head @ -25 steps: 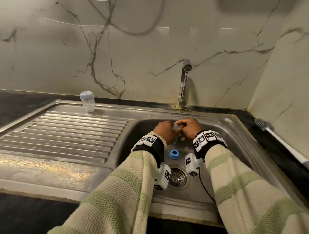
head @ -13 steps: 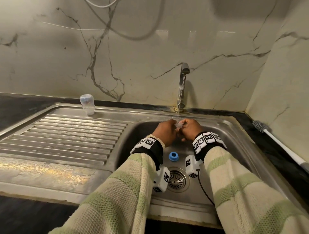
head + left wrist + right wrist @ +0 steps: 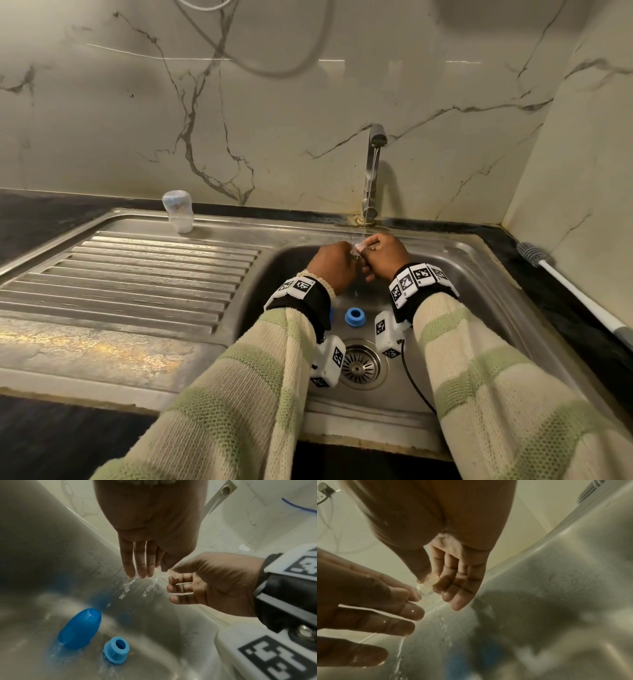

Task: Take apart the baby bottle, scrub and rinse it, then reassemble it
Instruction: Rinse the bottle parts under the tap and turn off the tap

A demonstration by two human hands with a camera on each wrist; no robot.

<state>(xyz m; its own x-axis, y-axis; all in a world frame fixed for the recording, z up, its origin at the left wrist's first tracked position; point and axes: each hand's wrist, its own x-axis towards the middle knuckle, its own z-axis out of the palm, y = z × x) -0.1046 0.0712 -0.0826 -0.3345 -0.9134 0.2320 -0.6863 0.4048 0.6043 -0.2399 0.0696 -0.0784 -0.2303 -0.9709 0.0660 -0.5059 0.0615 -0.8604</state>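
A small clear teat [image 3: 357,247] is held between the two hands over the far part of the sink basin [image 3: 486,274], directly under the thin stream of water [image 3: 371,185] falling from the tap [image 3: 375,164]. The left hand [image 3: 331,265] is seen at roughly 11 o'clock from the drain [image 3: 359,365] and the right hand [image 3: 385,255] at about 12 to 1 o'clock, the two meeting at the fingertips. In the right wrist view the clear piece [image 3: 428,582] is pinched between the right thumb and forefinger, the other right fingers [image 3: 458,596] lying nearly straight beside it. The left hand's thumb and forefinger are closed narrowly on the same piece, while its other three fingers [image 3: 139,562] hang straight and drip water. In the left wrist view the right hand's [image 3: 214,582] lower fingers are seen curled loosely inward. On the basin floor a blue screw ring [image 3: 355,317] is stood just at 12 o'clock of the drain, below and between the wrists. Beside it, at its 9 to 10 o'clock in the left wrist view, a blue cap [image 3: 80,628] is laid on its side; in the head view it is almost wholly hidden by the left wristband. The clear bottle body [image 3: 178,210] is stood on the back edge of the ribbed drainboard [image 3: 137,274], well apart at the basin's 10 o'clock. A bottle brush [image 3: 575,291] is laid on the dark counter at the basin's 3 o'clock, its bristled head toward the wall.
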